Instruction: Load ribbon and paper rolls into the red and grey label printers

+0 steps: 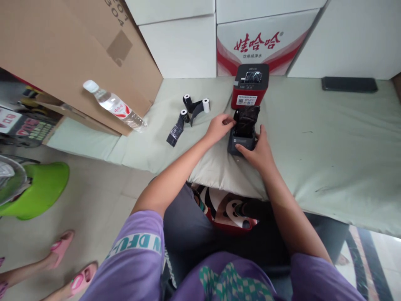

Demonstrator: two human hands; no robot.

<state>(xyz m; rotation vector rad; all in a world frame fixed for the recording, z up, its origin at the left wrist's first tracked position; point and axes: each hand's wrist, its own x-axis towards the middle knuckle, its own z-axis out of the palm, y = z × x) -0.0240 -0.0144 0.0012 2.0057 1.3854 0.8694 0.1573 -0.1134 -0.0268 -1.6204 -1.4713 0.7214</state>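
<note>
Pale green bedding (328, 138) is backed by stacked cartons (263, 42). Between both hands a small dark printer (241, 142) is steadied: left hand (219, 127) fingers pinch its crinkled black ribbon (247, 119), right hand (258, 152) fingers closed on the casing. Ribbon is judged thin, tearable; edges advised.

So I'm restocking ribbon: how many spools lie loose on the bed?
3, left of the left hand: far spool, white-cored spool, near spool. More may be hidden in the printer.
</note>
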